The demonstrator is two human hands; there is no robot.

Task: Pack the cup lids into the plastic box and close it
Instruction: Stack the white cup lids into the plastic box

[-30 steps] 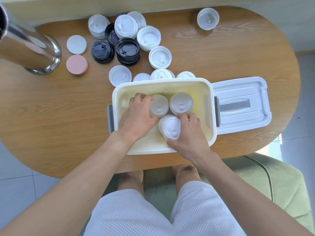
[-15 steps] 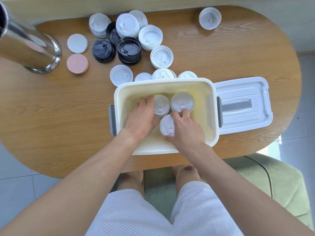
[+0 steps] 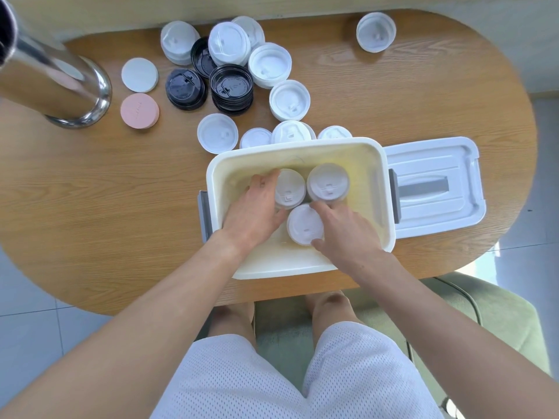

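The cream plastic box (image 3: 375, 158) stands open near the table's front edge. Three stacks of white cup lids stand inside it. My left hand (image 3: 255, 211) curls round the left stack (image 3: 289, 190), fingers along its far-left side and thumb at its near side. My right hand (image 3: 348, 234) holds the front stack (image 3: 304, 225) between forefinger and thumb. The back-right stack (image 3: 328, 182) stands free beside my right forefinger. The box's white lid (image 3: 435, 186) with a grey handle lies flat to the right of the box.
Behind the box lie several loose white lids (image 3: 217, 133) and stacks, with black lid stacks (image 3: 231, 89) further back. One white lid (image 3: 376, 31) sits far right. White (image 3: 139, 75) and pink (image 3: 139, 110) discs and a steel cylinder (image 3: 57, 83) stand at the left.
My right hand lowered the front stack of lids from a tilt down flat onto the box floor. My left hand slid slightly right along the left stack.
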